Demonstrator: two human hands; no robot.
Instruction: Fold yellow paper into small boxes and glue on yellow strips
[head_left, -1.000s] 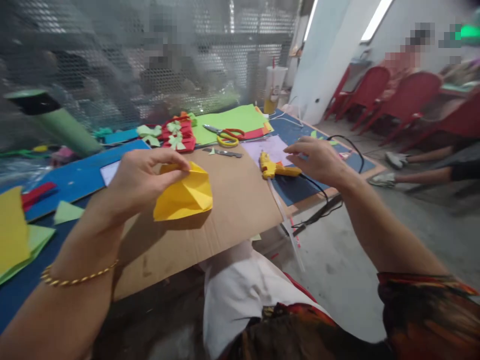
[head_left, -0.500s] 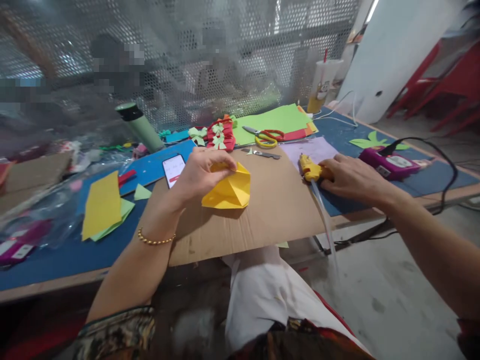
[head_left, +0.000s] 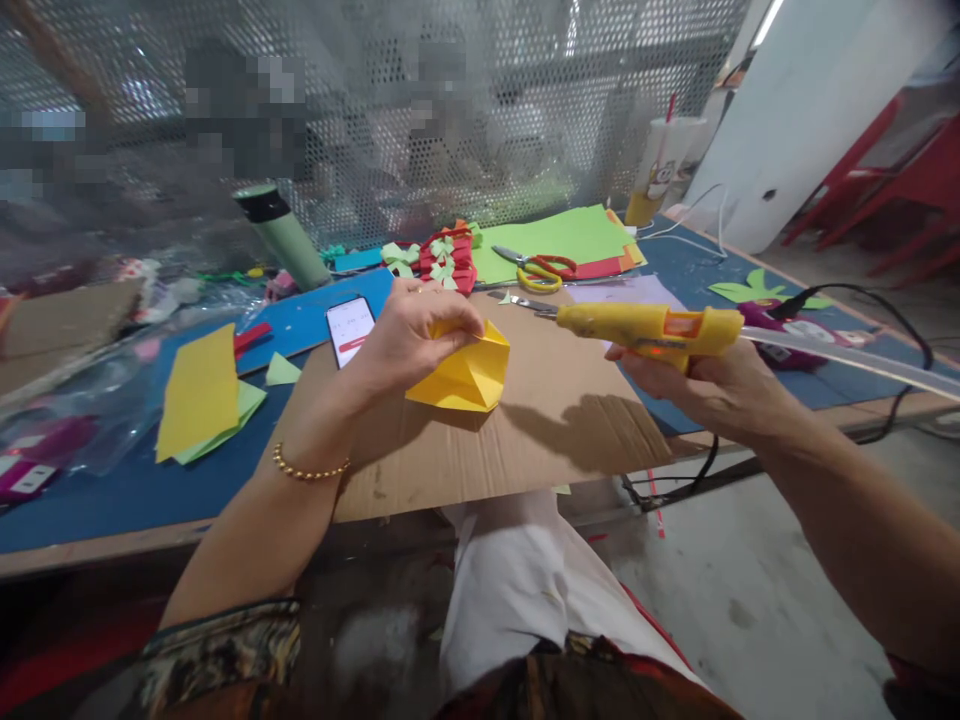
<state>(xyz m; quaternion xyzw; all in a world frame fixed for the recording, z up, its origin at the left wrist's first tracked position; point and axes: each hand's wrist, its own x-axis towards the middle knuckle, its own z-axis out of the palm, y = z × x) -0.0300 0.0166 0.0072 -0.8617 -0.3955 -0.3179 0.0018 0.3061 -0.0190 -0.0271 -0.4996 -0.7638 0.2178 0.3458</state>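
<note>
My left hand point(head_left: 420, 335) pinches the upper edge of a folded yellow paper point(head_left: 472, 375) between thumb and fingers, over a brown cardboard sheet point(head_left: 450, 465). My right hand point(head_left: 705, 385) is wrapped around the handle of a yellow hot glue gun point(head_left: 652, 328). Its nozzle points left toward the paper, apart from it. A clear glue stick point(head_left: 847, 355) juts from the gun's back, and a small orange light glows on its side. Behind the paper lies a metal blade tool point(head_left: 536, 306), partly hidden by the nozzle.
Scissors point(head_left: 538, 270) lie on green paper sheets point(head_left: 574, 235) at the back. A phone point(head_left: 350, 325) and yellow paper strips point(head_left: 196, 395) lie to the left. A green tumbler point(head_left: 285, 240) leans behind them. A drink cup point(head_left: 660, 175) stands back right, near a purple box with a cable point(head_left: 795, 325).
My right hand has lifted the glue gun off the table and turned its nozzle leftward toward the yellow paper. My left hand keeps its pinch in nearly the same place.
</note>
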